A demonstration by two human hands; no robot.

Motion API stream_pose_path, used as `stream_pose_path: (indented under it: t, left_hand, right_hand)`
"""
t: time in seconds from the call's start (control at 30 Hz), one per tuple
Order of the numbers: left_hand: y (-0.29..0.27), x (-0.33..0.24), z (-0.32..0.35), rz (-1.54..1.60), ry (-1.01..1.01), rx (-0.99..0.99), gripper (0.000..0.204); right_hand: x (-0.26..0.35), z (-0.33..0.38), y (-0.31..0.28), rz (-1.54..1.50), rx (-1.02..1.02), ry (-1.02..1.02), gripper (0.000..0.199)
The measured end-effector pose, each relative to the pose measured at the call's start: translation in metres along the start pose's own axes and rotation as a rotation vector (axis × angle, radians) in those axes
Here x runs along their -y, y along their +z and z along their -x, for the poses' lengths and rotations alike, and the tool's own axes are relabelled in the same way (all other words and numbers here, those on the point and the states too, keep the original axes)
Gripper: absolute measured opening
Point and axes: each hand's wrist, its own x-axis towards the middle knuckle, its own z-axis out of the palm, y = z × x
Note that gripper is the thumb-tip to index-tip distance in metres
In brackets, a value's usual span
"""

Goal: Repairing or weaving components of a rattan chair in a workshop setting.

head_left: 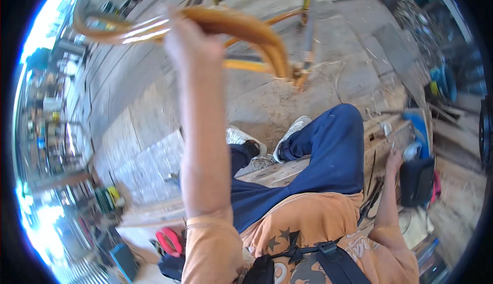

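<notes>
My left hand point(189, 34), blurred by motion, is raised far out in front and wrapped round a bent, glossy amber-brown pole point(241, 24), which looks like rattan or bent wood. The pole curves from the upper left over to the right and down toward the floor. Behind it stands a frame of similar poles point(249, 66) with a greyish upright point(309, 27); I cannot tell whether the two are joined. Low at the right, my right hand point(394, 161) is closed at the wooden bench point(377, 145), beside a clear plastic bag point(412, 151). What its fingers hold is too small to make out.
I sit on the bench with both shoes point(292, 137) on the dusty floor point(154, 94). A black box-shaped case point(417, 181) is by my right forearm. A red-pink object point(169, 241) lies at the left. Wood scraps point(405, 19) and a blue bucket point(444, 82) are at the far right.
</notes>
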Motion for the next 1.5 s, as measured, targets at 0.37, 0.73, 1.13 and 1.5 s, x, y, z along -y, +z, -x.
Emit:
stream_pose_path:
  t: [0.37,0.73,1.13,1.5]
  left_hand:
    - [-0.105,0.001,0.047,-0.009,-0.136,0.05,0.047]
    - [-0.184,0.097,0.029,-0.485,-0.357,0.082,0.032]
    - [-0.163,0.131,0.016,-0.149,-0.387,0.015,0.03]
    - [-0.144,0.212,0.08,-0.127,-0.361,0.166,0.033]
  right_hand:
    - [0.073,0.02,-0.058,-0.054,-0.045,-0.225,0.025]
    - [0.424,0.084,-0.151,-0.572,-0.12,-0.888,0.025]
    - [0.601,0.136,-0.145,-0.357,-0.019,-1.442,0.055]
    - [0.597,0.155,-0.145,-0.428,-0.08,-1.37,0.042]
